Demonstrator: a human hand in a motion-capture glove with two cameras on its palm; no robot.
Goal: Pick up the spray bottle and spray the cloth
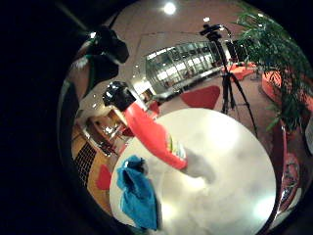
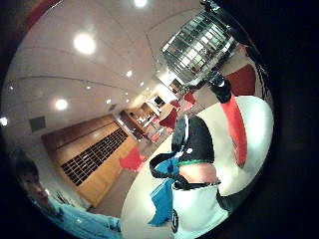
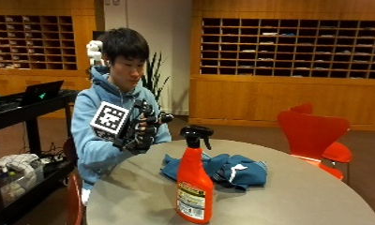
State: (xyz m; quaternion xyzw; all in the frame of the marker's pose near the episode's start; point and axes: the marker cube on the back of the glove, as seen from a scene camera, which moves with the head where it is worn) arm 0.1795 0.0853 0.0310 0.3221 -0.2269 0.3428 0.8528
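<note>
An orange spray bottle (image 3: 193,183) with a black trigger head stands upright near the front of the round grey table (image 3: 300,197). A crumpled blue cloth (image 3: 220,169) lies just behind it on the table. My gloved right hand (image 3: 141,129) is raised in front of my chest, above the table's far edge and apart from both things. Its fingers are loosely bent and hold nothing. The little finger side palm view looks down on the bottle (image 1: 154,137) and the cloth (image 1: 137,193) from a distance. In the thumb side palm view a gloved finger (image 2: 192,144) partly covers the cloth (image 2: 162,199), with the bottle (image 2: 234,129) beside it.
An orange chair (image 3: 312,133) stands at the table's right side. A black cart (image 3: 25,112) with a laptop is at the left. A camera tripod (image 1: 227,73) and a potted plant (image 1: 279,54) stand beyond the table.
</note>
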